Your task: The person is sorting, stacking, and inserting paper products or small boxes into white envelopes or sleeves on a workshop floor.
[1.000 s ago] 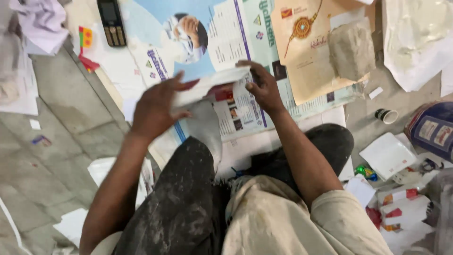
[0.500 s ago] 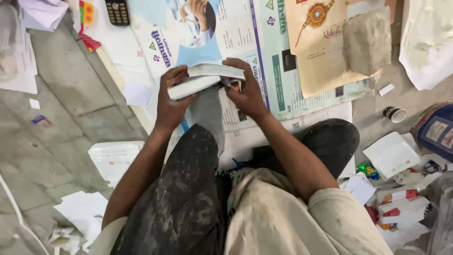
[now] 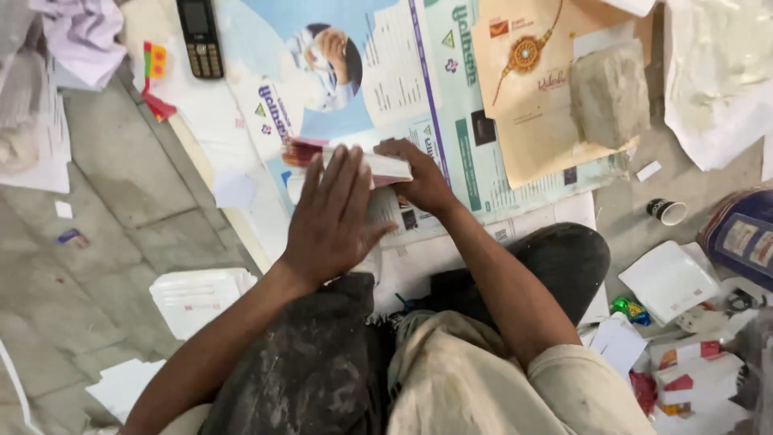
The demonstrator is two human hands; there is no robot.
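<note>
Head view: a grey stone floor [image 3: 113,185] littered with papers. One printed poster [image 3: 386,72] lies far centre, one black phone [image 3: 200,36] far left. The left hand [image 3: 334,217] lies flat, fingers spread, on one paper stack [image 3: 385,167]; the right hand [image 3: 419,177] grips the stack's right end.

The folded paper sheet [image 3: 378,167] looks thin and matt. Under it the printed poster [image 3: 386,72] is smooth, slightly glossy paper. The brown envelope [image 3: 531,113] is dull card, the grey block [image 3: 609,94] rough and gritty. The floor [image 3: 105,193] is worn matt stone; the phone [image 3: 200,36] is plastic.
</note>
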